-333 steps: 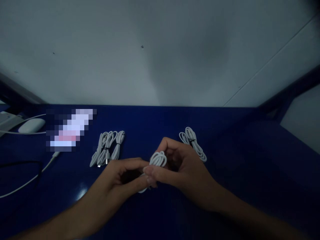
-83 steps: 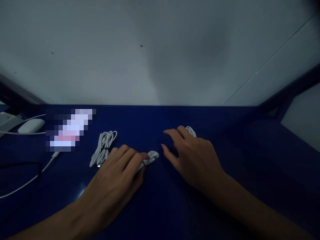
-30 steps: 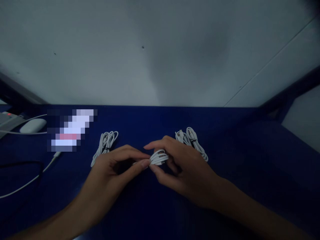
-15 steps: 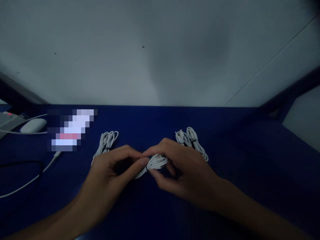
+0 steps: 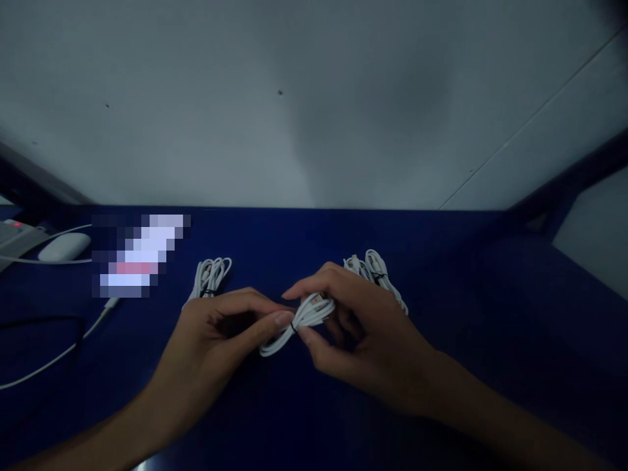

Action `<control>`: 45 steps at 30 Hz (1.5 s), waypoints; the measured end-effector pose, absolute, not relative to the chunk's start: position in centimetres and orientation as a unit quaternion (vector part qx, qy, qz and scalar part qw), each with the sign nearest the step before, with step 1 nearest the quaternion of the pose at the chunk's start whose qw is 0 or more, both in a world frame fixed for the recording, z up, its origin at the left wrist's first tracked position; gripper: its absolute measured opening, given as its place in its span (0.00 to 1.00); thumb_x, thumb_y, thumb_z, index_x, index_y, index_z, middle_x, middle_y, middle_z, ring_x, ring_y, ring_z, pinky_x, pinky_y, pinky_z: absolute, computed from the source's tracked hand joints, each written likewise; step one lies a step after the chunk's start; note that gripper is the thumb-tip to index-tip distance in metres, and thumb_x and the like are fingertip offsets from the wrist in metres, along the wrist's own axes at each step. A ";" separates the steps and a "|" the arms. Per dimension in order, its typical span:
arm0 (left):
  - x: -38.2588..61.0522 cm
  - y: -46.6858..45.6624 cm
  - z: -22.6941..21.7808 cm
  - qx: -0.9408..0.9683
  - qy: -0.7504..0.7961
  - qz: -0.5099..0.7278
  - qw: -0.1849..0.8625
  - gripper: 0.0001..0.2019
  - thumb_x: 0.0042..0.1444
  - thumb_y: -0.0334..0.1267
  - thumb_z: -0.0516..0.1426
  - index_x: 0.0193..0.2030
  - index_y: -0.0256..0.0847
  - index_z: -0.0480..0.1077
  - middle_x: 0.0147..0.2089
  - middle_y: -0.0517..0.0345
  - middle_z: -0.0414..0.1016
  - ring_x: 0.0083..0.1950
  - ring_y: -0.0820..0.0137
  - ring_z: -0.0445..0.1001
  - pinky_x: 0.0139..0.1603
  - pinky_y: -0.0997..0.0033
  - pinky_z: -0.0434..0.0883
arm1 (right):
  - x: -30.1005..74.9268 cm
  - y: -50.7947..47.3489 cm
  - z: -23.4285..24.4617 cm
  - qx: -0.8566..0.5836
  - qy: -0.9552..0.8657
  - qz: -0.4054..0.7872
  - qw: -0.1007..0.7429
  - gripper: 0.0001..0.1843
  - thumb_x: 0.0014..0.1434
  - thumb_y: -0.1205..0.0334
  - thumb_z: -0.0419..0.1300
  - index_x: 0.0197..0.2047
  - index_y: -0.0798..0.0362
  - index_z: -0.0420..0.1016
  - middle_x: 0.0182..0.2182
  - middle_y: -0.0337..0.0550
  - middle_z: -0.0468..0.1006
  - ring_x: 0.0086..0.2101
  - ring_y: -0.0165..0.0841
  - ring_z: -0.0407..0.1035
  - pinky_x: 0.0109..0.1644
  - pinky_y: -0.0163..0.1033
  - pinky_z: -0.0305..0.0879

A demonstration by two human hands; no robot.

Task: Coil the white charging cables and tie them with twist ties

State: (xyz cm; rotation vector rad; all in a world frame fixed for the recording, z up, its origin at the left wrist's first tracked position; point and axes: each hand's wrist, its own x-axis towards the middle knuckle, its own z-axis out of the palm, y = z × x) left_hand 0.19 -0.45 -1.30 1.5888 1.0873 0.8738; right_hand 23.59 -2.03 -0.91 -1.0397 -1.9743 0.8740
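Left hand (image 5: pixel 203 337) pinches a tied white cable (image 5: pixel 307 315), its looped end within the half-spread right hand (image 5: pixel 375 330).

Dim light, soft shadow across wall (image 5: pixel 304 111)

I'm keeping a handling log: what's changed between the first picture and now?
The left cable group has lost its rightmost bundle; the right cable group has gained one on its left. Both the left hand and right hand are again at a tied bundle. The lit screen and white rounded object stayed put.
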 end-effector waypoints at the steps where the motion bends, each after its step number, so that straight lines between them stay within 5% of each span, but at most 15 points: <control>1: 0.2 -0.5 -1.3 0.660 0.451 0.357 0.483 0.06 0.68 0.41 0.70 0.42 0.58 0.91 0.34 0.66 0.86 0.33 0.72 0.78 0.33 0.75 0.72 | 23.6 -2.0 -0.9 -0.412 -0.763 0.348 0.357 0.21 0.65 0.70 0.68 0.60 0.46 0.79 0.39 0.34 0.77 0.28 0.26 0.66 0.31 0.35 0.65; 6: 0.3 -1.0 -1.2 0.718 0.436 0.354 0.410 0.07 0.70 0.39 0.69 0.45 0.60 0.90 0.37 0.68 0.88 0.35 0.72 0.83 0.36 0.74 0.75 | 23.6 -1.7 -0.5 -0.446 -0.739 0.412 0.292 0.07 0.74 0.57 0.67 0.51 0.50 0.80 0.36 0.34 0.80 0.26 0.27 0.66 0.30 0.37 0.61; 11: 0.2 -1.3 -1.4 0.745 0.444 0.350 0.355 0.06 0.73 0.41 0.67 0.46 0.59 0.88 0.39 0.69 0.89 0.37 0.71 0.86 0.36 0.74 0.77 | 23.6 -1.4 -0.7 -0.465 -0.748 0.405 0.245 0.21 0.78 0.48 0.63 0.34 0.51 0.75 0.26 0.32 0.72 0.26 0.28 0.63 0.30 0.38 0.55; 20: -0.1 -1.3 -1.8 0.711 0.498 0.357 0.345 0.04 0.71 0.46 0.68 0.43 0.59 0.87 0.37 0.71 0.88 0.36 0.71 0.84 0.35 0.74 0.75 | 23.6 -1.8 -0.4 -0.449 -0.759 0.392 0.260 0.04 0.77 0.61 0.63 0.46 0.48 0.77 0.38 0.33 0.77 0.31 0.28 0.66 0.34 0.37 0.61; 32: 0.0 -0.9 -1.6 0.692 0.499 0.360 0.378 0.06 0.70 0.49 0.69 0.42 0.55 0.87 0.36 0.68 0.87 0.36 0.70 0.82 0.34 0.74 0.72 | 23.6 -1.8 -0.4 -0.441 -0.756 0.394 0.282 0.02 0.75 0.65 0.64 0.46 0.49 0.78 0.38 0.34 0.77 0.29 0.27 0.67 0.31 0.36 0.63; 39: 0.0 -1.3 -1.6 0.624 0.527 0.357 0.454 0.10 0.67 0.52 0.71 0.39 0.51 0.86 0.31 0.65 0.85 0.32 0.71 0.78 0.30 0.77 0.69 | 23.8 -1.9 -2.4 -0.387 -0.849 0.114 0.341 0.18 0.71 0.64 0.68 0.62 0.54 0.76 0.59 0.52 0.74 0.34 0.29 0.72 0.29 0.36 0.71; 45: 0.2 -1.0 -1.5 0.576 0.514 0.363 0.522 0.10 0.65 0.50 0.72 0.38 0.49 0.87 0.31 0.62 0.87 0.33 0.69 0.79 0.32 0.78 0.71 | 23.8 -1.6 -2.4 -0.329 -0.886 0.016 0.327 0.18 0.71 0.67 0.68 0.61 0.58 0.73 0.53 0.52 0.79 0.36 0.31 0.75 0.24 0.33 0.69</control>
